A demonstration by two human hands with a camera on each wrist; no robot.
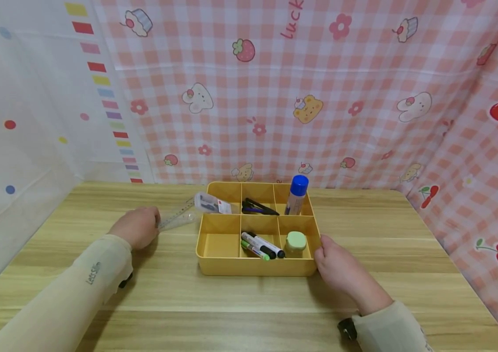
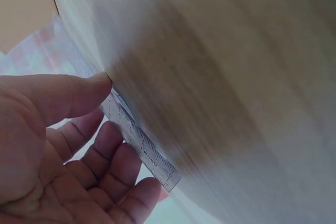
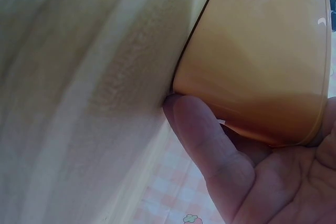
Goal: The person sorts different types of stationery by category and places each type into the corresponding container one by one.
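Observation:
Left of the organizer, my left hand (image 1: 139, 228) pinches a clear ruler (image 2: 144, 148) between thumb and fingers, close to the tabletop. Beyond those fingers the transparent plastic spreads toward the organizer; its full outline is hard to make out. My right hand (image 1: 338, 264) grips the front right corner of the yellow compartment organizer (image 1: 258, 267), with fingers at its lower edge in the right wrist view. Inside are a clear plastic case (image 1: 212, 203), dark pens (image 1: 259, 208), a blue-capped glue stick (image 1: 296, 195), several markers (image 1: 262, 245) and a small green-lidded container (image 1: 296, 240).
The organizer stands on a wood-grain table (image 1: 249, 313). Behind it hangs a pink checked curtain (image 1: 249, 98); a white dotted cloth (image 1: 33, 122) closes the left side and a cherry-print cloth (image 1: 486, 210) the right.

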